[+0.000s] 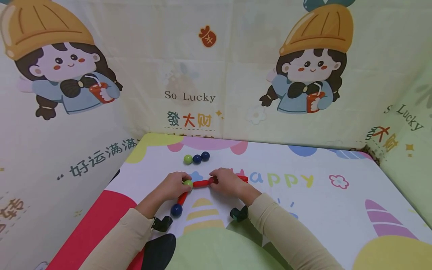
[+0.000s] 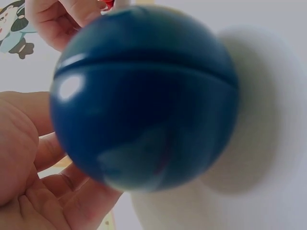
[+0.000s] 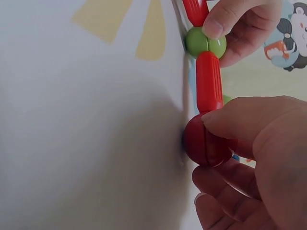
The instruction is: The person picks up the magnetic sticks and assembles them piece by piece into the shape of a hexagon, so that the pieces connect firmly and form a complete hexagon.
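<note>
In the head view, my left hand (image 1: 172, 185) pinches a light green ball (image 1: 188, 184). A ribbed red rod (image 3: 209, 81) joins this ball to a dark red ball (image 3: 199, 140), which my right hand (image 1: 227, 182) grips between thumb and fingers. From the green ball a second red rod (image 1: 182, 198) slants toward the near side and ends at a dark blue ball (image 1: 176, 210). That blue ball (image 2: 144, 105) fills the middle of the left wrist view and hides part of the left hand (image 2: 53, 182).
Beyond the hands, a green ball (image 1: 188, 159) and two dark blue balls (image 1: 197, 159) sit in a row. More red rods (image 1: 243, 178) lie just past the right hand. Dark wrist cameras (image 1: 239, 214) hang below the sleeves. A printed cloth wall (image 1: 236, 75) rises behind the table.
</note>
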`<move>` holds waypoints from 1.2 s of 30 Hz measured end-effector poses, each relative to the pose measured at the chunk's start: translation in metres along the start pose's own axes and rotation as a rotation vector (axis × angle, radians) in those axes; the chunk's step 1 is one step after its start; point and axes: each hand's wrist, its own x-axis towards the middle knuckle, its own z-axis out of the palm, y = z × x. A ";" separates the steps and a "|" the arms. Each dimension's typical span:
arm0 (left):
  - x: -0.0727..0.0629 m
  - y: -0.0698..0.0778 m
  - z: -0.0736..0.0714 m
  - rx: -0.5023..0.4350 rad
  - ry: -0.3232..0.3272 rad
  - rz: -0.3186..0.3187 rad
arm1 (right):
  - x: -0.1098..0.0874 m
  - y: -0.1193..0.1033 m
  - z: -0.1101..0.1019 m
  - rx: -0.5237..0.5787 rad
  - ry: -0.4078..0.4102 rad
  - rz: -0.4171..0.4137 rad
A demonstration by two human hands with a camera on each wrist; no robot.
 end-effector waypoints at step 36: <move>0.005 0.009 -0.015 0.097 -0.098 0.091 | -0.076 0.057 -0.028 -0.041 0.142 0.087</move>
